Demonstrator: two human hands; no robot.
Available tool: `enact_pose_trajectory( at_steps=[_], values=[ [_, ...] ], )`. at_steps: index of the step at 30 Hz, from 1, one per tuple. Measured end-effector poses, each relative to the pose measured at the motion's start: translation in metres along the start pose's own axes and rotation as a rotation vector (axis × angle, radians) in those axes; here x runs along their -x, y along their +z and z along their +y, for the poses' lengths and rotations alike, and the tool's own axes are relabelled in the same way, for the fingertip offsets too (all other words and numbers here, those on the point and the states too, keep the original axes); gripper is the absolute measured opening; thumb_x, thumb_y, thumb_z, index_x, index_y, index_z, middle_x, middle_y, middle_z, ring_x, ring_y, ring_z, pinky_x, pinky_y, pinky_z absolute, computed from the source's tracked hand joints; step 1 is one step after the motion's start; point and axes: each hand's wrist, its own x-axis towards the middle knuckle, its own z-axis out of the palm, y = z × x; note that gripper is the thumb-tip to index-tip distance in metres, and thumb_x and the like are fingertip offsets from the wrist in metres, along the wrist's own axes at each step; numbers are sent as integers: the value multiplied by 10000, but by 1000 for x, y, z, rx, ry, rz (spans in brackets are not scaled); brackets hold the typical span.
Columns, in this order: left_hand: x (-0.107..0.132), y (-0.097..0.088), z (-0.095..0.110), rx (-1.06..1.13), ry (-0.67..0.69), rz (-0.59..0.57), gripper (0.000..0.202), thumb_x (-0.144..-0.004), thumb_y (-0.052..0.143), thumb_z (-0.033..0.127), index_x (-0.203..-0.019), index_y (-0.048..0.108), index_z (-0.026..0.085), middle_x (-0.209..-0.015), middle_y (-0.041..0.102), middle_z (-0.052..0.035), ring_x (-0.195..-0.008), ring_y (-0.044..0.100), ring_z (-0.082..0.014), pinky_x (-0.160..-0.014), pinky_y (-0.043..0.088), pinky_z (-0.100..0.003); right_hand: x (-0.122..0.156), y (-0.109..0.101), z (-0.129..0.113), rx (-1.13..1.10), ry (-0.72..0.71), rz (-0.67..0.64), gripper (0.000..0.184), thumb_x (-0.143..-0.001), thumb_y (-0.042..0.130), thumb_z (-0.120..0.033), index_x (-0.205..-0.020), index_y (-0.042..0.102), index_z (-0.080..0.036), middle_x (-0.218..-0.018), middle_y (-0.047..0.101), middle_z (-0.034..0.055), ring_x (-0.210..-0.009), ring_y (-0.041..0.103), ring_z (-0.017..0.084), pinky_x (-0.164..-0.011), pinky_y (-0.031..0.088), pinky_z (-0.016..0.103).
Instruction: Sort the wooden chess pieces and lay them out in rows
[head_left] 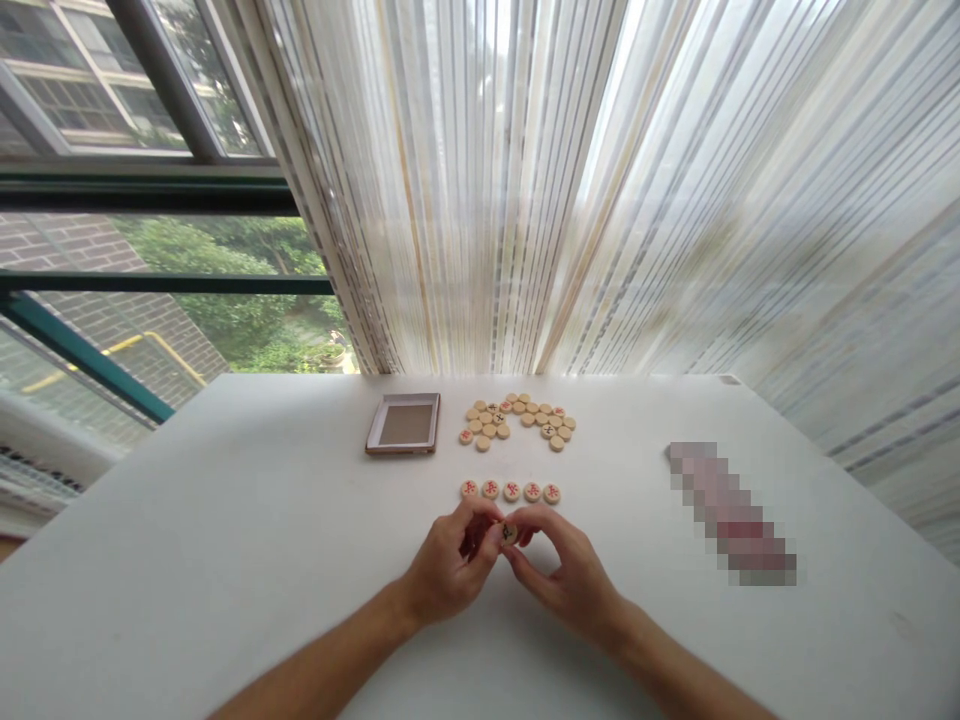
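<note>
Both of my hands meet above a white table (225, 500), close to its near side. My right hand (566, 575) pinches a round xiangqi piece (509, 534) between thumb and fingers, and the fingertips of my left hand (450, 565) press on its other side. Its face is mostly hidden by my fingers. Just beyond my fingers, a row of several cream pieces with red characters (511, 491) lies flat. Farther back is a loose arc of several more pieces (517, 420), with red and black characters.
A shallow rectangular box (403, 424) with a pale rim and brown base sits at the back left of the table. To the right lies a long pixelated object (731, 515). A striped sheer curtain (525, 200) hangs behind the table, and a window (150, 100) is at the left.
</note>
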Motion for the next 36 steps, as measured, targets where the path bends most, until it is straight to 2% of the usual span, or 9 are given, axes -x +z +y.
enact_pose_trajectory(
  at_steps=[6,9,19,24,29,36],
  values=[
    [1,0,-4,-18,19,-14,144,-931,611,290,-971,518,187,-622,470,69,-505,404,-62,-476,306,-171,1,1,0,18,-26,-37,263,-873,620,-94,-1085,576,-242,-915,660,26,-804,631,157,-744,555,281],
    [1,-1,-4,-7,18,-11,133,-940,599,287,-962,517,185,-638,492,59,-520,423,-65,-488,319,-173,1,2,0,22,-24,-36,243,-878,623,-99,-1069,577,-242,-905,659,23,-800,627,154,-742,553,279],
    [1,-1,-1,-7,30,-19,140,-970,522,256,-1088,526,181,-660,504,46,-517,408,-74,-493,336,-186,-2,-3,0,-24,18,-6,238,-885,644,-120,-1078,590,-248,-935,674,23,-806,630,153,-751,555,282],
    [1,-1,-2,-18,36,-10,150,-963,528,247,-1099,530,183,-660,501,44,-522,424,-77,-504,358,-187,-2,-2,-2,-136,93,-11,195,-930,595,-145,-1100,603,-241,-978,683,42,-852,659,163,-787,570,297],
    [2,0,2,-60,106,-25,209,-926,552,180,-1131,512,203,-664,484,63,-486,405,-55,-466,341,-161,-2,-1,-5,-262,195,1,132,-963,576,-203,-1089,604,-229,-969,686,46,-870,689,171,-806,584,308],
    [0,0,4,-198,223,-20,279,-861,614,137,-1109,514,216,-628,470,94,-444,403,-30,-446,338,-131,-5,-2,-5,-233,284,23,91,-931,657,-287,-948,636,-200,-838,706,30,-763,700,163,-716,576,269]
  ],
)
